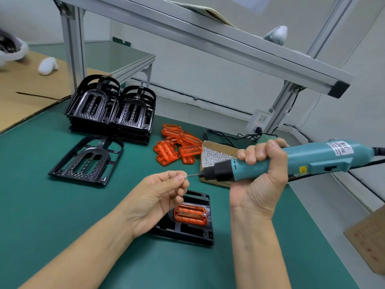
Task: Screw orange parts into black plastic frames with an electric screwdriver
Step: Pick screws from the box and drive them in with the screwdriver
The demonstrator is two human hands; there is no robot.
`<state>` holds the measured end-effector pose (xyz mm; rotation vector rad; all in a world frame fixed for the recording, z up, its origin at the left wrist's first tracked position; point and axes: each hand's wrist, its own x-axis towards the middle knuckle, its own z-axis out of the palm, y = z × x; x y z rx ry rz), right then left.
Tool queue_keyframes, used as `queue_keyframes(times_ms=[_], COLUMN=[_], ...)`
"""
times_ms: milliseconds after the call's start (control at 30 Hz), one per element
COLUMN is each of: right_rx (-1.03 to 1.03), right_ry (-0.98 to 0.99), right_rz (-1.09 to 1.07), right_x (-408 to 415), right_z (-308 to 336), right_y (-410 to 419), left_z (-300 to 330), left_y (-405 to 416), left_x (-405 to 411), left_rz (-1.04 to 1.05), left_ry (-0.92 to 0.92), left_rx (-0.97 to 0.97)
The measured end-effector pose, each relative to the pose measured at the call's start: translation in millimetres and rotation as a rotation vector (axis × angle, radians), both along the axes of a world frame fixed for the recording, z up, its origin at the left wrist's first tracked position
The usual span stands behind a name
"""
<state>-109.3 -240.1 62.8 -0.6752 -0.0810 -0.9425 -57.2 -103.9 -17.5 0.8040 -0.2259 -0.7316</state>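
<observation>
Now screw [185, 176] between left-hand fingertips [180, 177], at screwdriver [291, 159] bit.

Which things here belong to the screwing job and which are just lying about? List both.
Job: screwdriver, screw, left hand, right hand, frame with orange part, box of screws, spare orange parts, frame stacks.

Lying about: cardboard, white objects, power socket.

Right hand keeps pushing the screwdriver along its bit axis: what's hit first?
Likely the screw pinched in the left hand; the bit of the screwdriver in the right hand points straight at it.
</observation>
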Motion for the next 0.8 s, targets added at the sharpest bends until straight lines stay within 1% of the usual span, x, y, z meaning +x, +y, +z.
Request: queue_keyframes(times_ms=[200, 333, 467, 567, 700, 800], right_rx=[-0.008, -0.014, -0.020, -0.024, -0.025, -0.007], right_ry=[0.012, 0.006, 0.001, -0.011, -0.009, -0.011], right_rz=[-0.007, -0.008, -0.007, -0.027, -0.052, -0.047], right_x=[1.8, 1.8, 2.5, 3.6, 5.3, 6.3], right_z=[-1.2, -2.3, -3.6, -4.8, -7.6, -9.8], right_y=[2.5, 3.3, 4.2, 5.7, 7.8, 7.1], left_z=[0.5, 0.4, -0.1, 0.5, 0.7, 0.4], left_y=[0.6, 0.7, 0.5, -0.8, -2.9, -3.4], left_x=[-0.9, -0.8, -0.9, -3.3, -7.1, -8.3], left_rz=[-0.004, -0.010, 0.005, 0.049, 0.161, 0.192], left_ry=[0.004, 0.058, 0.082, 0.040, -0.065, -0.098], left_rx=[-0.012, -0.047, -0.042, -0.007, 0.091, 0.113])
